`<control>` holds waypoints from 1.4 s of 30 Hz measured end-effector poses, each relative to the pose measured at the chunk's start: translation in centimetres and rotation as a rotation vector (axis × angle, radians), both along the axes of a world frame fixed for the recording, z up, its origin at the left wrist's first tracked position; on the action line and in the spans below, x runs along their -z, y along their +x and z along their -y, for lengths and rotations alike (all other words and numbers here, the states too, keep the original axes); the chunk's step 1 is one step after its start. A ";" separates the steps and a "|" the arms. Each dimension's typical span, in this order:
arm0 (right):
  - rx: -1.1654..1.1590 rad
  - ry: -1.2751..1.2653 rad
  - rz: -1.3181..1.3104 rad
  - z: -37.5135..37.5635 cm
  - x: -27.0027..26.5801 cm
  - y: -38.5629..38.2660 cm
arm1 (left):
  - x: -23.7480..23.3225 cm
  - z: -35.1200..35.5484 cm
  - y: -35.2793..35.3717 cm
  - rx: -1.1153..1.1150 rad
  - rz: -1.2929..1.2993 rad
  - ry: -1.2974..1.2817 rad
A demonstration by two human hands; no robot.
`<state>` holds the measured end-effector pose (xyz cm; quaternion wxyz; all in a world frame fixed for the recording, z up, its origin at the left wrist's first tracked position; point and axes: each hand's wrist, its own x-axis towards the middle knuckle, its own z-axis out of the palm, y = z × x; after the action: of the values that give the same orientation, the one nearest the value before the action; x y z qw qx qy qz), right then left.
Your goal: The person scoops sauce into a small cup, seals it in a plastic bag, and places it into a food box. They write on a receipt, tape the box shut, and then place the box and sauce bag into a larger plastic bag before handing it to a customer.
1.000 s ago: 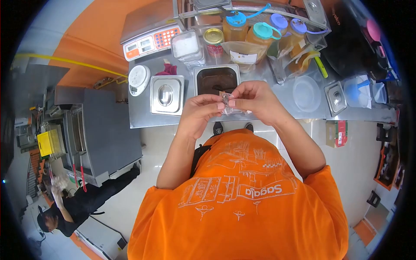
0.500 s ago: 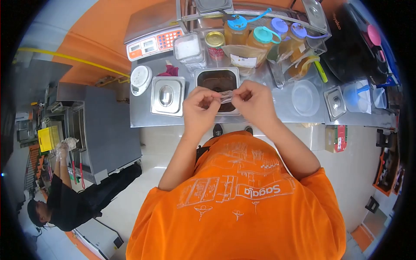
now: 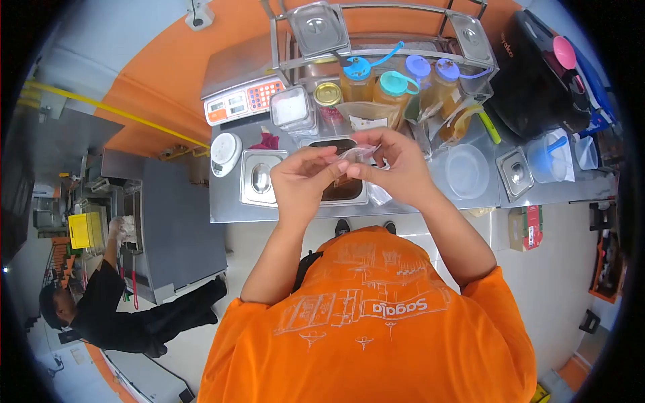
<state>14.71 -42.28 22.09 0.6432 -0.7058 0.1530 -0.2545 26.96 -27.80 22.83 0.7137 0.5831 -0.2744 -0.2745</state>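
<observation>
Between both hands is a small clear plastic bag (image 3: 359, 154), pinched at its upper edge. My left hand (image 3: 301, 177) grips one side with thumb and fingers. On the other side, my right hand (image 3: 398, 168) holds the bag between thumb and fingers. Beneath them sits a steel pan (image 3: 363, 196) with dark brown contents, partly hidden by my hands. A steel lid (image 3: 261, 176) with a recessed handle lies just left of the pan. To the right stands a round translucent tub (image 3: 466, 171).
Behind are a price scale (image 3: 243, 101), a clear container of white contents (image 3: 291, 109), a gold-lidded jar (image 3: 328, 95) and blue-, teal- and purple-capped bottles (image 3: 392, 87). A small white scale (image 3: 226, 152) stands left. A co-worker in black (image 3: 114, 312) is far left.
The bag now shows more of its length, and my hands have come up and opened out around it. The view has shifted. The co-worker's arm has moved.
</observation>
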 end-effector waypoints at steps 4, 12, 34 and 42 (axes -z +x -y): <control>-0.067 0.065 0.040 0.8 -0.8 -0.4 | -0.9 0.2 1.2 -0.028 -0.020 -0.024; -0.151 0.240 0.090 1.6 -2.2 -0.6 | -2.9 1.8 0.4 -0.042 -0.028 -0.171; 0.066 -0.005 0.217 2.0 -2.8 0.5 | -1.4 1.8 0.6 -0.110 -0.057 -0.128; 0.034 0.087 0.257 1.5 -4.8 2.1 | -1.8 2.0 2.4 -0.029 0.016 -0.157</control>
<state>16.81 -43.80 26.84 0.6832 -0.6360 0.0923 -0.3468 29.34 -29.84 24.64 0.7589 0.5316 -0.2923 -0.2369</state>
